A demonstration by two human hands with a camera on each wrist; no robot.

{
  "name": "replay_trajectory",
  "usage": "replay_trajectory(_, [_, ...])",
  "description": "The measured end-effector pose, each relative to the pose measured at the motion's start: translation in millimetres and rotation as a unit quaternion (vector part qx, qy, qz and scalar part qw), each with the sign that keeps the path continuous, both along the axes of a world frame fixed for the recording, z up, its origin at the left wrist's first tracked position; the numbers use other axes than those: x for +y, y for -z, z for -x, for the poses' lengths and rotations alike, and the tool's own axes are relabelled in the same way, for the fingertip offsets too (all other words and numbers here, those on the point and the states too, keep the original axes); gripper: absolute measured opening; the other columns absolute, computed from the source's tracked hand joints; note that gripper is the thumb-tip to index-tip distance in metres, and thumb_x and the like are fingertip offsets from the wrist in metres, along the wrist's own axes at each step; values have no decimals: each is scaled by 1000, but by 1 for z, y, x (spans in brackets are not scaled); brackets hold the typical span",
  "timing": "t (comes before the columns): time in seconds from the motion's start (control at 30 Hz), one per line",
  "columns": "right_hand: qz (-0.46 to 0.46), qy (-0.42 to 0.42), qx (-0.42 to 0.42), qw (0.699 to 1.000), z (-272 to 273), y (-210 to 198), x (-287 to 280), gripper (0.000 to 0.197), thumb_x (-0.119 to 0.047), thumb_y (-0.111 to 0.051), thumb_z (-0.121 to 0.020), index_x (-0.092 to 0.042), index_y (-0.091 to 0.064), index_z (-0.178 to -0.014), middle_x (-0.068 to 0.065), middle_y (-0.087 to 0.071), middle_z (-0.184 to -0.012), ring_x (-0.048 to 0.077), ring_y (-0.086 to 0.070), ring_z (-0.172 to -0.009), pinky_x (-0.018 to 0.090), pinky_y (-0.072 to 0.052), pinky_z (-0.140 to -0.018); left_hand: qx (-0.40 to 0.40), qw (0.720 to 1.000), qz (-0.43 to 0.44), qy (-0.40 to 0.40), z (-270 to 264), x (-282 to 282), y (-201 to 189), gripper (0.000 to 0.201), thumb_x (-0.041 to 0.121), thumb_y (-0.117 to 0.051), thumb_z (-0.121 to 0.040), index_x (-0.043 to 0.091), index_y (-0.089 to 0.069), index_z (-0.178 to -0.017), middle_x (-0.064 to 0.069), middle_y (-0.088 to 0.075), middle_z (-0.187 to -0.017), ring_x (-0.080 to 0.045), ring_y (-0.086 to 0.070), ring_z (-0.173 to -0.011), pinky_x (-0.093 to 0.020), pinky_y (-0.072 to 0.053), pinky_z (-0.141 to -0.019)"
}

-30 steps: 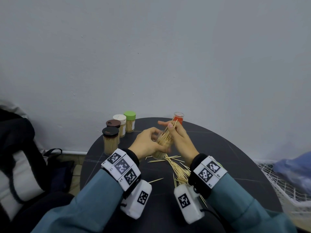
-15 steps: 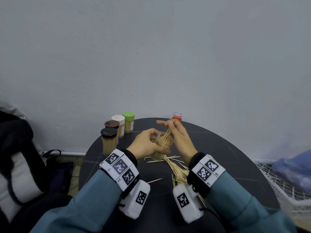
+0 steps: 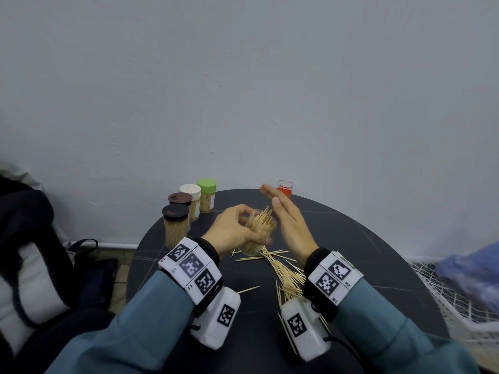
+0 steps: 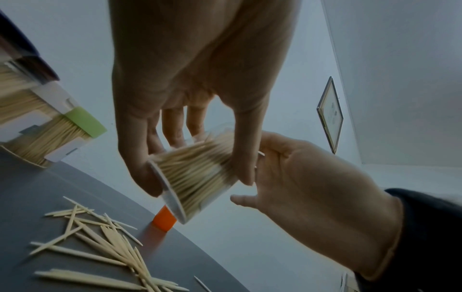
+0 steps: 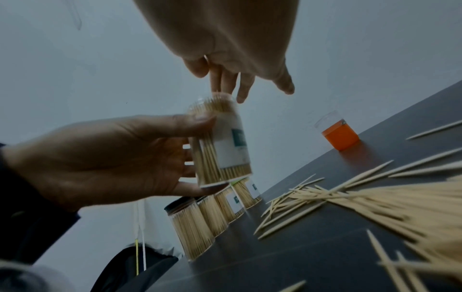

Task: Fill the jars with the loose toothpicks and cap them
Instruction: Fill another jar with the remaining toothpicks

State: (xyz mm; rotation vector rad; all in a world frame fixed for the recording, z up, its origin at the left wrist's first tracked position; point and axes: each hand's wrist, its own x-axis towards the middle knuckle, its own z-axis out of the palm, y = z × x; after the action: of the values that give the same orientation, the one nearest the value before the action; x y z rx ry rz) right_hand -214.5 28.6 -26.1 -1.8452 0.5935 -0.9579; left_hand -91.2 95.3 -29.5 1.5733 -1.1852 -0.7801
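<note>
My left hand (image 3: 235,230) grips a clear, uncapped jar (image 3: 259,233) packed with toothpicks, held tilted above the round dark table (image 3: 364,265). Some toothpick tips stick out of its mouth. The same jar (image 4: 197,175) shows in the left wrist view between thumb and fingers, and the jar (image 5: 222,142) with its white label shows in the right wrist view. My right hand (image 3: 289,220) is beside the jar's mouth with straight fingers, holding nothing. Loose toothpicks (image 3: 283,268) lie scattered on the table below my hands. An orange cap (image 3: 285,188) rests at the table's far side.
Several capped, filled jars stand at the table's back left: black lid (image 3: 175,225), brown lid (image 3: 181,199), white lid (image 3: 190,191), green lid (image 3: 206,194). A dark bag (image 3: 27,252) sits on the left, a white wire basket (image 3: 459,306) on the right.
My right hand let go of the toothpicks it was pinching into the jar and spread flat beside the mouth. The left hand kept hold of the jar.
</note>
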Motion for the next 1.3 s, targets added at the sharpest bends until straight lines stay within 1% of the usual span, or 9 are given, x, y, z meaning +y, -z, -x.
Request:
replay_trajectory(0.1, [17, -13, 100, 995, 0, 5, 2, 40, -44, -27, -99, -39, -41, -136, -5, -34, -150, 8, -25, -140, 48, -9, -118, 8, 999, 12, -34, -4, -2, 2, 59, 12, -85, -64, 13, -56, -116, -5, -62, -103, -20, -59, -101, -35, -52, -82])
replay_trajectory(0.2, [28, -28, 172, 984, 2, 4, 7, 42, -38, -24, -101, -37, -28, -143, -8, -20, -155, 5, -8, -143, 49, 9, -117, 3, 999, 18, -51, -7, -3, 3, 61, 12, -86, -62, 12, -57, -115, -6, -63, -103, -21, -59, -101, -37, -51, -88])
replay_trajectory(0.5, [67, -36, 194, 978, 5, -3, 5, 44, -32, -31, -101, -33, -26, -144, -11, -17, -155, 6, -8, -143, 51, -2, -117, -20, 996, 30, -79, -10, -5, 4, 63, 12, -87, -62, 10, -56, -116, -7, -62, -104, -20, -59, -98, -35, -52, -86])
replay_trajectory(0.57, [69, -6, 182, 981, 12, -9, 3, 44, -29, -35, -100, -27, -29, -144, -6, -26, -153, 9, -21, -140, 35, -12, -117, -20, 996, 27, -77, -10, -4, 3, 63, 14, -87, -61, 11, -55, -115, -5, -61, -103, -18, -58, -97, -33, -51, -84])
replay_trajectory(0.63, [80, 40, 227, 970, 21, -14, -2, 41, -24, -42, -99, -17, -39, -139, 2, -41, -144, 12, -38, -130, 19, -27, -101, -23, 997, 24, -76, -9, -4, 2, 63, 15, -87, -61, 12, -54, -115, -4, -61, -104, -17, -58, -97, -30, -49, -82])
replay_trajectory(0.7, [70, 70, 335, 937, 28, -13, -8, 42, -25, -50, -95, -10, -42, -133, 6, -49, -135, 16, -46, -122, 21, -34, -93, -25, 997, 21, -75, -8, -4, 2, 64, 15, -87, -61, 11, -54, -116, -5, -62, -106, -17, -58, -97, -29, -49, -82])
replay_trajectory(0.9, [72, 42, 639, 765, 33, 2, -2, 71, -48, -64, -82, -6, -40, -134, 9, -46, -134, 22, -46, -122, 30, -41, -95, -31, 997, 11, -67, -4, -5, 0, 65, 14, -87, -62, 10, -54, -118, -5, -62, -107, -16, -57, -96, -28, -47, -82])
replay_trajectory(1.1, [72, 46, 636, 767, 26, 10, -6, 55, -38, -69, -81, -4, -51, -120, 9, -58, -121, 22, -55, -105, 29, -45, -85, -41, 997, 1, -64, -1, -5, 1, 67, 15, -88, -60, 12, -55, -118, -6, -63, -110, -18, -59, -101, -31, -49, -88])
replay_trajectory(1.3, [80, 81, 624, 773, 20, 17, -13, 46, -25, -69, -83, -7, -49, -120, 10, -55, -123, 25, -55, -112, 34, -48, -93, -53, 997, 0, -62, 0, -3, -1, 65, 15, -87, -61, 12, -56, -118, -5, -63, -111, -18, -59, -102, -34, -49, -92])
